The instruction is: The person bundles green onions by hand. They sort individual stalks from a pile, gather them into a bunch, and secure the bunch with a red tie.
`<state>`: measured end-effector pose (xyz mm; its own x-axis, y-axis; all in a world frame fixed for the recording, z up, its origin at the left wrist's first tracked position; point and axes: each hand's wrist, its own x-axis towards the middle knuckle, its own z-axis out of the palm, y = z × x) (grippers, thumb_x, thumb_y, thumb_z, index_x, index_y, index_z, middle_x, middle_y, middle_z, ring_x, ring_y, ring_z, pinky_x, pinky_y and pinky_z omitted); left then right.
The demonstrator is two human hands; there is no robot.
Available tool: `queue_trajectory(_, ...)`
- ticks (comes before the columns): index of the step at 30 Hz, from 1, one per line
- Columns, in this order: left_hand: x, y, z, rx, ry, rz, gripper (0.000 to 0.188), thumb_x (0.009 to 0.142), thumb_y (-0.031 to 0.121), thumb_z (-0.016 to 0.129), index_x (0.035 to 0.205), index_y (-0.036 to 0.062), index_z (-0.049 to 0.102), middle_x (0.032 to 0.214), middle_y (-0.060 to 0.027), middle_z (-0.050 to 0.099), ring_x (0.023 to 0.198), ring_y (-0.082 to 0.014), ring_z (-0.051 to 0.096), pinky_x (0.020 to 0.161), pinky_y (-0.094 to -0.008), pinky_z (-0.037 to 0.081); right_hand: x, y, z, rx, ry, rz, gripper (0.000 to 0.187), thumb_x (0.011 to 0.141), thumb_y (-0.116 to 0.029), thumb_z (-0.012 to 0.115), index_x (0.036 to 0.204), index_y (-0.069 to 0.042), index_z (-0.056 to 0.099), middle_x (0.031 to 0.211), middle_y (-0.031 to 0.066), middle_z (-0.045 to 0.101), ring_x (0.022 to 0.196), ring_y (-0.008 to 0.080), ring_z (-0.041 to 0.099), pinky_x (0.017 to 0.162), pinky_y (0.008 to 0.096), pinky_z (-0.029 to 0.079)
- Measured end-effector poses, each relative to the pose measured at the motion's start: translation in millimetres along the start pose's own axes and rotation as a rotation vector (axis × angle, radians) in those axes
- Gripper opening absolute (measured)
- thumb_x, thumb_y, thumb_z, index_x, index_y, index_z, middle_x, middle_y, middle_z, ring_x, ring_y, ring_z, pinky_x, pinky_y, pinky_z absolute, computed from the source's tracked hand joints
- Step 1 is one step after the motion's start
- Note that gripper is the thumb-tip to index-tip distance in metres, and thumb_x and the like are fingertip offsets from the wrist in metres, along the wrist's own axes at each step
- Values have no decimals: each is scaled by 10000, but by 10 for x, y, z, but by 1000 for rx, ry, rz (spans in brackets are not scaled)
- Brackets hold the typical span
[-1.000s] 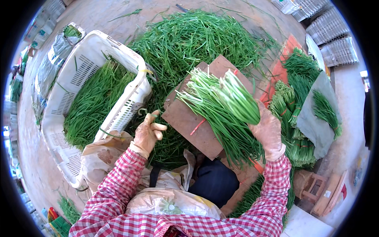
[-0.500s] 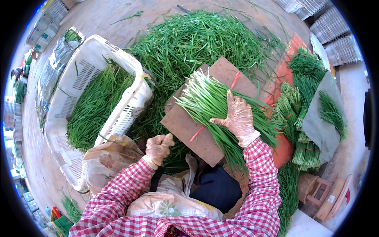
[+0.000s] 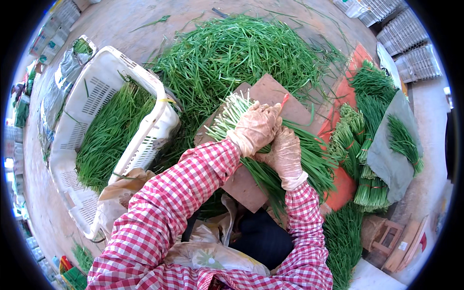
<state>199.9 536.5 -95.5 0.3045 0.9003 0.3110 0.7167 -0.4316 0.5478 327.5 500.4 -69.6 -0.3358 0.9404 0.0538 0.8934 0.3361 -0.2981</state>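
Note:
A bunch of garlic chives point(image 3: 309, 150) lies across a brown board point(image 3: 245, 188) in front of me, pale stem ends toward the upper left. My left hand point(image 3: 256, 126), in a stained thin glove, is closed over the bunch, pinching a red tie point(image 3: 285, 98) whose loose end sticks up past the knuckles. Just beside it, touching, my gloved right hand point(image 3: 284, 157) grips the bunch from the near right side, thumb pointing left. Its fingertips are partly hidden behind the left hand.
A big heap of loose chives point(image 3: 241, 53) lies beyond the board. At left stands a white plastic basket point(image 3: 159, 123) holding more chives. Tied bunches point(image 3: 372, 193) rest on the right by a grey cloth point(image 3: 394, 145). A small wooden stool point(image 3: 389, 237) stands at lower right.
My left hand has moved up and right from beside the board onto the bunch, taking hold of the red tie. The right hand has shifted slightly down-left, its fingers bending in.

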Motion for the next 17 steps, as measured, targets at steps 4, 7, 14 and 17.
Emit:
queue_trajectory(4, 110, -37, 116, 223, -126, -52, 427, 933, 283, 391, 1250, 4, 455, 1192, -158, 563, 1137, -301, 515, 1010, -421, 337, 90, 81, 10, 159, -10, -3, 963, 450, -428, 863, 1212, -10, 449, 1003, 161, 580, 913, 338, 567, 813, 409, 460)
queue_trajectory(7, 145, 5, 74, 281, -147, -52, 439, 934, 295, 378, 1265, 15, 444, 1238, -160, 531, 1159, -299, 499, 1009, -440, 333, 98, 168, 14, 184, -33, 18, 960, 449, -461, 860, 1204, -23, 459, 1015, 162, 581, 947, 329, 567, 832, 404, 455)
queue_trajectory(14, -9, -50, 41, 270, -260, -224, 487, 935, 318, 362, 1322, 23, 387, 1332, -183, 447, 1258, -295, 405, 1072, -428, 236, 39, 142, -169, 126, -77, -158, 909, 642, -563, 711, 1293, -3, 410, 1115, 200, 568, 1012, 322, 565, 873, 412, 441)
queue_trajectory(17, 46, -88, 142, 309, -221, -164, 554, 931, 345, 369, 1384, 36, 295, 1415, -166, 351, 1310, -286, 343, 1093, -428, 198, 280, 403, -417, 219, -94, 55, 828, 701, -527, 698, 1349, -111, 395, 1214, 205, 540, 1096, 303, 551, 928, 380, 428)
